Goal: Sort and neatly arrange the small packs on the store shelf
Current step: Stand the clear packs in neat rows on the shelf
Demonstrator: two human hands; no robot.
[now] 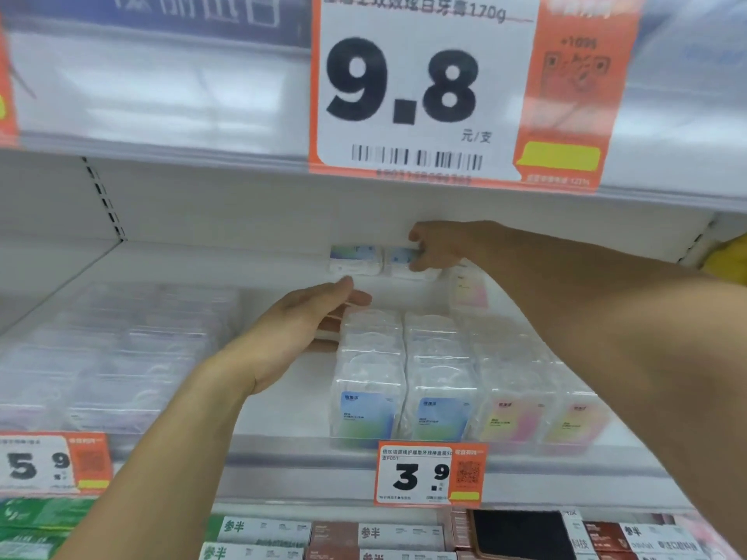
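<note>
**White shelf, back row being squared up**

White steel makes up the shelf [283,398], roofed closely by the shelf above, whose big 9.8 price card [420,90] hangs over its lip. That low ceiling leaves little height for reaching in. Bare shelf floor lies open at centre, between blurred clear packs on the left [121,349] and the front rows of small packs [404,377], blue-labelled beside pink-labelled, standing at the front edge above the 3.9 tag [430,474].

Deep at the back wall, two blue-labelled packs [376,258] stand side by side. The right hand [436,246] has its fingers curled round the right one of that pair. The left hand [307,317] is flat with fingers straight, resting just beside the blue front row, holding nothing.

Judged from this, the step is gathering stray back packs. Next, the gripped pack likely needs drawing forward, low under the ceiling, to join its row.
</note>
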